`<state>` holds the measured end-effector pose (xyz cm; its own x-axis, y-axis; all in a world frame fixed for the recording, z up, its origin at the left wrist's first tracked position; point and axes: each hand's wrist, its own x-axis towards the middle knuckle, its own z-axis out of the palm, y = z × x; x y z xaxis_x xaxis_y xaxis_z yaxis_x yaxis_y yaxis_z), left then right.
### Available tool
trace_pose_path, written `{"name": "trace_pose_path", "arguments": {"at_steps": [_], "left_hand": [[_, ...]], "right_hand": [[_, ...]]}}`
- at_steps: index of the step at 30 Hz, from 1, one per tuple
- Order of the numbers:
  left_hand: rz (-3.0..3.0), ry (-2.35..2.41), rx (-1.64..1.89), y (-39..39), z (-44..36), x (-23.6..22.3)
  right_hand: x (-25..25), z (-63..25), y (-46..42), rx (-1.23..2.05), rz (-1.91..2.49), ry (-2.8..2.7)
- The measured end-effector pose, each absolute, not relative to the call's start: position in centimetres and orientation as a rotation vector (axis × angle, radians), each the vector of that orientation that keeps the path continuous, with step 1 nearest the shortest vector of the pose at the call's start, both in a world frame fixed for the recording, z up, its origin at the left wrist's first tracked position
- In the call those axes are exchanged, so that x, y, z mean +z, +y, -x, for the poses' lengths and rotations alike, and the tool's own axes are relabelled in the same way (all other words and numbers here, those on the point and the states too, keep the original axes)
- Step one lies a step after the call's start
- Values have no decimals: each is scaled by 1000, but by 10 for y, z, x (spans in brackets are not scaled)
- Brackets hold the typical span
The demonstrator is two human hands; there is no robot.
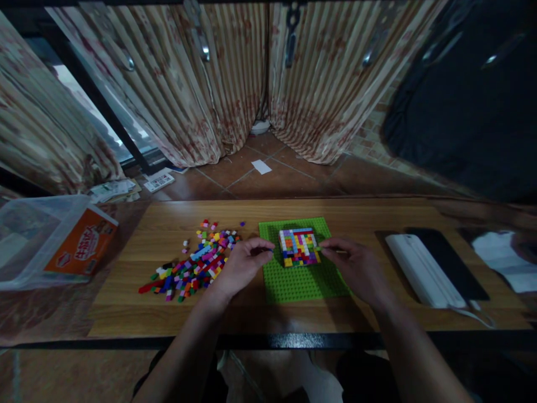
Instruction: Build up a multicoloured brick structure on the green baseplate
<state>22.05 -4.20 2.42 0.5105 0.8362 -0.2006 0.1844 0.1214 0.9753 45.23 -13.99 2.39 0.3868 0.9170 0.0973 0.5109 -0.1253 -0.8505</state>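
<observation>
A green studded baseplate (302, 286) lies on the wooden table, bearing a low square block of multicoloured toy bricks (299, 246). My left hand (247, 260) hovers over the plate's left edge, thumb and forefinger pinched together; a small dark blue brick (272, 250) seems to show at the fingertips. At the block's right side, my right hand (350, 260) pinches a small green brick (319, 248) close to the wall; whether it touches the block I cannot tell. Left of the plate spreads a pile of loose bricks (201, 266), partly covered by my left hand.
A clear plastic bin (37, 240) with an orange package (81, 243) stands at the left. On the right lie a white device with a cord (423, 268) and a black phone-like slab (453, 263). White crumpled paper (501, 260) is farther right. Curtains (235, 84) hang behind the table.
</observation>
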Motion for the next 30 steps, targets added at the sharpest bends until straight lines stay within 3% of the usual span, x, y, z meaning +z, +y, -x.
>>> {"name": "trace_pose_path", "arguments": {"at_steps": [30], "left_hand": [[-1495,969,594,-43,-221,22]], "right_hand": [[9,-437,-121,788,1609,-905]]}}
